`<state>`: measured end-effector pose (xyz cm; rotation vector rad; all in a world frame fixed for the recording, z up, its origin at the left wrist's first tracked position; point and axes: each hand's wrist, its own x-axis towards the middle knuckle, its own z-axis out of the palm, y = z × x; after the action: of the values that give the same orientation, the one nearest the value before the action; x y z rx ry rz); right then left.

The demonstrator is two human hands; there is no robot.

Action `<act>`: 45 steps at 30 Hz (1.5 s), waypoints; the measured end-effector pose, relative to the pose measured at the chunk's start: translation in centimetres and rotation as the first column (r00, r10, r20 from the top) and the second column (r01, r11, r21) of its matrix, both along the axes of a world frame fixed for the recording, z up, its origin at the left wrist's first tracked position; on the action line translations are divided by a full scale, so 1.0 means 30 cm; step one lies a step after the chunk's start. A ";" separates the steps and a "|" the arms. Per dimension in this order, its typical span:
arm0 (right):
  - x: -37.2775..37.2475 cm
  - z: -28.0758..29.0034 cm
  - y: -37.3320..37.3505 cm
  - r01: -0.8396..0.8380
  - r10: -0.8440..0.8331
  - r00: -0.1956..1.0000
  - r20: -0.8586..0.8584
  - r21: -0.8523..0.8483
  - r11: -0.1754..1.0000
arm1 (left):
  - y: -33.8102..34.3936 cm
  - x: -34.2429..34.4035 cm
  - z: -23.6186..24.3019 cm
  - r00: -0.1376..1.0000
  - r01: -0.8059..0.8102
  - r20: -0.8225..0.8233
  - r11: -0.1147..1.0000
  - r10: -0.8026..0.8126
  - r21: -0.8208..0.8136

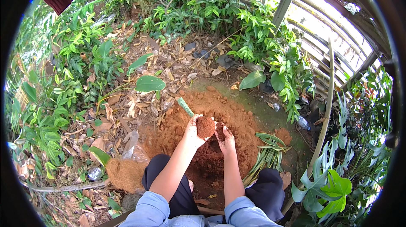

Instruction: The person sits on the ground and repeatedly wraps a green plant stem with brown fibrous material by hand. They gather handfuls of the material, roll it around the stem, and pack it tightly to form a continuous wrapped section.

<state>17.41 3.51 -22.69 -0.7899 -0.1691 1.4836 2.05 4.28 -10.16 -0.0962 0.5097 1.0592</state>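
My left hand (192,132) is cupped around a rounded ball of reddish-brown soil (206,127). A mottled green strip, looking like a piece of snake plant leaf (185,106), juts up and left from beside that hand; its lower end is hidden. Close by on the right, my right hand (227,140) has its fingers curled around a smaller dark clump of soil (220,131). Both hands are above a broad mound of loose orange-brown soil (241,121), darker toward the near middle. Long striped green leaves (267,151) lie in a pile at the mound's right edge.
Left of my knee sits a wad of brown fibre (125,174), with a clear plastic bag (132,146) behind it. A plastic bottle (303,122) lies at right near a long leaning pole (327,104). Leafy plants and a slatted fence (334,28) border the ground.
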 end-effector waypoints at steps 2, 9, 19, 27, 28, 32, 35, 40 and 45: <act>0.005 0.008 -0.004 0.009 -0.009 1.000 0.005 -0.015 1.000 | -0.001 0.002 -0.003 1.000 -0.001 -0.001 1.000 0.001 -0.007; 0.020 0.054 -0.005 0.044 -0.034 0.992 -0.121 0.078 0.996 | -0.005 0.007 -0.006 0.999 0.043 0.010 0.999 -0.044 0.017; 0.030 0.088 0.011 0.031 0.019 0.915 -0.403 0.117 0.993 | -0.037 -0.005 0.021 0.999 0.029 0.044 0.999 -0.028 -0.026; 0.021 0.092 0.017 -0.060 0.269 0.883 -0.385 0.477 0.877 | -0.040 -0.021 0.022 0.999 -0.030 0.030 0.999 0.031 -0.036; 0.015 0.102 0.018 -0.041 0.118 0.968 -0.223 0.324 0.945 | -0.039 -0.023 0.021 0.999 -0.031 0.041 0.999 0.033 -0.033; -0.006 0.145 0.022 0.003 -0.007 0.999 0.035 0.127 0.992 | -0.037 -0.029 0.017 0.997 -0.040 0.067 0.998 0.043 -0.042; -0.025 0.164 0.027 0.054 -0.057 0.998 0.041 0.074 0.996 | -0.042 -0.034 0.015 0.998 -0.047 0.049 0.998 0.048 -0.033; -0.019 0.170 0.007 -0.012 0.012 0.999 -0.030 0.014 1.000 | -0.050 -0.048 0.007 0.998 -0.019 0.060 0.997 0.024 -0.077; -0.035 0.166 -0.021 -0.020 0.024 0.998 -0.059 0.055 0.998 | -0.063 -0.069 -0.015 1.000 -0.017 0.015 0.999 0.018 -0.043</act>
<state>16.36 2.89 -17.71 -0.7009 -0.1732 1.5153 -0.01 2.39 -10.62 -0.1469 0.5185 1.0642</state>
